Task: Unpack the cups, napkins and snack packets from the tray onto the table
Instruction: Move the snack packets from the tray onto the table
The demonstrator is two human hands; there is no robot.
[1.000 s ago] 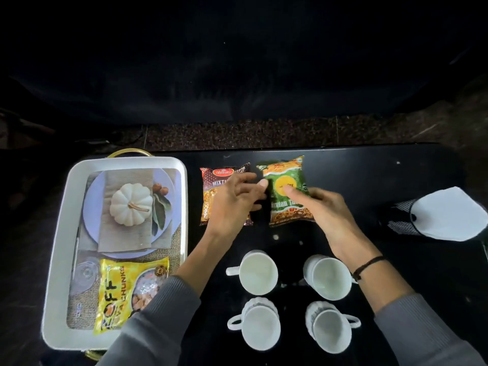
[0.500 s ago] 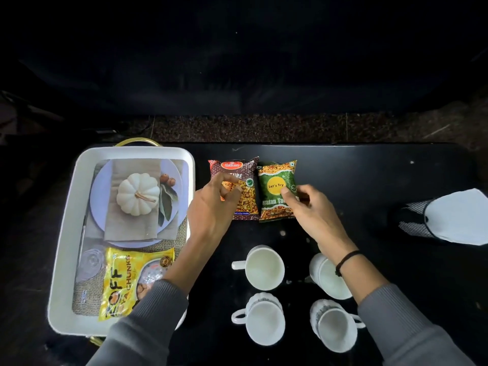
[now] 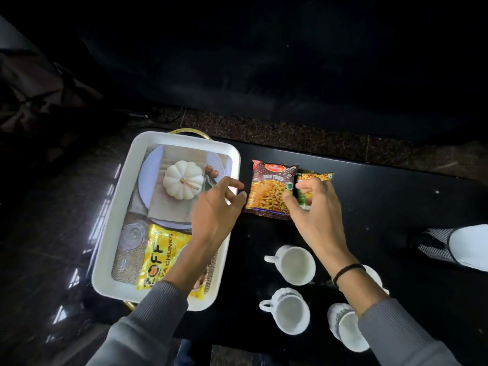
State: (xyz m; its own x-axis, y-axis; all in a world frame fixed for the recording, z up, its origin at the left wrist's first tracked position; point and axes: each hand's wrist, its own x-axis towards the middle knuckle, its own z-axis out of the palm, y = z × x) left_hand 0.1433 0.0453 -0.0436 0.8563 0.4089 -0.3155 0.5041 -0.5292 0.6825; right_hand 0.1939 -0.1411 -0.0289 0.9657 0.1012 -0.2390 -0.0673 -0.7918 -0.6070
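**One packet left in the tray, behind the left hand's fingers**

Nearest the person, by the table's [image 3: 396,207] near edge, stand four white cups: one [image 3: 287,311] in front, one [image 3: 346,327] to its right, one [image 3: 294,265] behind, and a fourth [image 3: 376,276] mostly hidden under the right wrist.

At the near end of the white tray [image 3: 109,233], on the table's left side, lies the yellow soya chunks packet [image 3: 161,257]. It lies flat, its long axis running near to far along the tray's long side. The left forearm crosses above its right part.

The left hand [image 3: 214,210] hovers over the tray's right rim, beyond the packet. Its fingers [image 3: 232,182] are loosely curled, slightly apart, and hold nothing. From those fingers the yellow packet lies back toward the person and a little left. This hand is plainly the nearer one; the likely reach is a pull-back and a drop onto the packet's far short edge.

The right hand [image 3: 317,207] is out over the table, fingers [image 3: 303,184] spread and bent, tips resting on the green packet [image 3: 315,176], thumb on the brown mixture packet [image 3: 269,188]; these two lie side by side, touching, toward the far edge. A white napkin [image 3: 470,247] sits at the right edge.
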